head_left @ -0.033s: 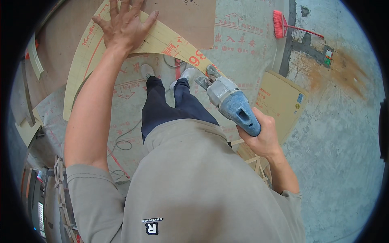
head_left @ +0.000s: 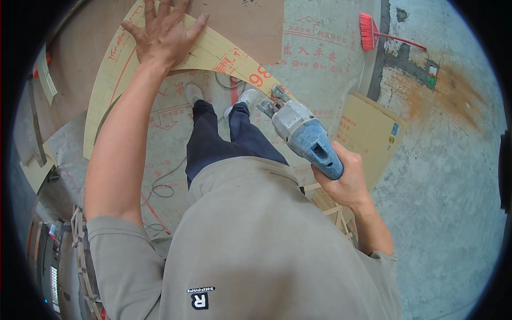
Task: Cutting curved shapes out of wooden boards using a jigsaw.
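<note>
My left hand [head_left: 164,38] lies flat with spread fingers on a curved yellow board [head_left: 118,80] at the upper left. The board carries red print and pencil lines, and narrows toward the right. In my right hand [head_left: 348,176] is a blue and grey power tool, seemingly a jigsaw [head_left: 306,136], gripped by its blue rear end. Its metal front reaches the board's narrow right end. Whether the tool's working part touches the board is hidden from me.
A brown sheet [head_left: 234,29] lies beneath the board. Yellow panels [head_left: 368,136] rest at right, and a red broom [head_left: 368,33] stands beyond. A grey cable [head_left: 162,189] loops across the printed floor covering [head_left: 170,125] near my feet. Wooden framing [head_left: 80,250] is at lower left.
</note>
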`<state>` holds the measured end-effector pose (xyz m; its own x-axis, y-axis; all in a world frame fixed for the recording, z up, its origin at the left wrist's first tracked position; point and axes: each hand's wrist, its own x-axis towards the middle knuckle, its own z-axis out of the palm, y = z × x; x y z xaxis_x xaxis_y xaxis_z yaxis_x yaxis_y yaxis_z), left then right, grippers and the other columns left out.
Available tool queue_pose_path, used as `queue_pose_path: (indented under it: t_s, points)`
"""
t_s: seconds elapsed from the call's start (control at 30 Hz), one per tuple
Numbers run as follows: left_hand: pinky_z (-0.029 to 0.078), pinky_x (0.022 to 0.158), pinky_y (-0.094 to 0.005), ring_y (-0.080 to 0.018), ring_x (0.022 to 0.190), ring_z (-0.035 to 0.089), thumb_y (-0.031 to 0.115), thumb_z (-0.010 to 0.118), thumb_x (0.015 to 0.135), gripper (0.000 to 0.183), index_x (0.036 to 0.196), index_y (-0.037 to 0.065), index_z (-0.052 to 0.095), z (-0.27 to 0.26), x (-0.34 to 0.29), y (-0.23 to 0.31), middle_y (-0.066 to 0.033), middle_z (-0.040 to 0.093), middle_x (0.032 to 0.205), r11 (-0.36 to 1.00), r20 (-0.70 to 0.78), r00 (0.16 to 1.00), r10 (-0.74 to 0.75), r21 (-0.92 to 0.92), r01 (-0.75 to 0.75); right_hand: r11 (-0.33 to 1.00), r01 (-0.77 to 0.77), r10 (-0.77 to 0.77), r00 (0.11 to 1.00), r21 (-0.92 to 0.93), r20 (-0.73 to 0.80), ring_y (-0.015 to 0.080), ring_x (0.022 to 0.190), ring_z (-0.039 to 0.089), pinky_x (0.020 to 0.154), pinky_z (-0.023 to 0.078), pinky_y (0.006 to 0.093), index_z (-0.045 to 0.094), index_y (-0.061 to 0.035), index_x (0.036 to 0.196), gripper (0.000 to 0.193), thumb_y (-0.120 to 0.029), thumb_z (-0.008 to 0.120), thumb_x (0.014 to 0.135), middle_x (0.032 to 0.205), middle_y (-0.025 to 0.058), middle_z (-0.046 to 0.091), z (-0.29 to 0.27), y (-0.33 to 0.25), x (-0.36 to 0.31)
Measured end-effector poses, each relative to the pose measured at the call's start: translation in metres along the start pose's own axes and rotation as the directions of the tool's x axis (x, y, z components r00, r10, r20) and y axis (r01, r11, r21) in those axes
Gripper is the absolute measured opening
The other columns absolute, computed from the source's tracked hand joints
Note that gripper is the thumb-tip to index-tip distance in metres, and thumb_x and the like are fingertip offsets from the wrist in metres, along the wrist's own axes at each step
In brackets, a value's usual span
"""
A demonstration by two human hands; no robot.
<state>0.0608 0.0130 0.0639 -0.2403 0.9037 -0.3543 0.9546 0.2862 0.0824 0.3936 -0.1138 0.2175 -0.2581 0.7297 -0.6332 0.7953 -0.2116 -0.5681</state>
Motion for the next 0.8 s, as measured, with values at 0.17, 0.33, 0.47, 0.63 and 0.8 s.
queue_pose_path:
  t_s: [0.17,0.33,0.47,0.63,0.8]
  points:
    - [-0.001,0.122,-0.0731,-0.035,0.162,0.005,0.059,0.056,0.094,0.076,0.16,0.024,0.041,0.0,0.0004,0.0019,-0.0085,0.026,0.172,1.0,0.011,1.0,-0.001,0.019,0.001,1.0,-0.004,0.004,1.0,0.006,-0.013,0.0273,0.067,0.064,0.067,0.05,0.0348,0.064,-0.001,0.094,0.019,-0.003,0.076,0.079,0.078,0.0133,0.066,0.001,-0.0039,0.0021]
    - [-0.001,0.122,-0.0725,-0.0348,0.162,0.005,0.057,0.056,0.095,0.076,0.16,0.022,0.04,-0.0024,-0.0008,0.0019,-0.0094,0.026,0.172,1.0,0.017,1.0,-0.002,0.018,0.002,1.0,0.016,-0.016,1.0,-0.007,-0.015,0.0279,0.066,0.064,0.066,0.05,0.0344,0.064,-0.0011,0.093,0.019,-0.003,0.076,0.08,0.077,0.0136,0.066,0.002,-0.0032,0.0023]
    - [-0.002,0.123,-0.0722,-0.0346,0.162,0.005,0.057,0.055,0.095,0.075,0.16,0.022,0.041,-0.0063,-0.0018,0.0052,-0.0099,0.027,0.171,1.0,0.03,1.0,-0.007,0.01,0.007,1.0,0.021,-0.021,0.999,0.001,-0.025,0.0282,0.066,0.064,0.066,0.05,0.0346,0.064,-0.0011,0.093,0.019,-0.003,0.076,0.08,0.077,0.0137,0.066,0.0023,-0.0041,0.003]
    - [-0.003,0.123,-0.0712,-0.0339,0.162,0.003,0.057,0.055,0.095,0.075,0.16,0.022,0.042,0.0008,-0.0016,-0.0007,-0.0094,0.025,0.172,1.0,-0.009,1.0,0.001,0.004,-0.001,1.0,-0.003,0.003,1.0,-0.005,0.009,0.0282,0.065,0.062,0.066,0.05,0.0348,0.064,-0.0007,0.093,0.018,-0.004,0.076,0.08,0.077,0.0137,0.065,-0.0005,-0.0031,0.0022]
    - [-0.003,0.123,-0.0709,-0.0339,0.162,0.003,0.058,0.055,0.095,0.076,0.16,0.022,0.041,-0.0039,-0.0005,0.0044,-0.0087,0.025,0.172,1.0,0.033,0.999,-0.01,-0.002,0.01,1.0,0.011,-0.011,1.0,0.007,-0.01,0.0281,0.066,0.062,0.066,0.05,0.0348,0.063,-0.0004,0.093,0.018,-0.004,0.076,0.08,0.077,0.0139,0.065,0.0003,0.0014,-0.0026]
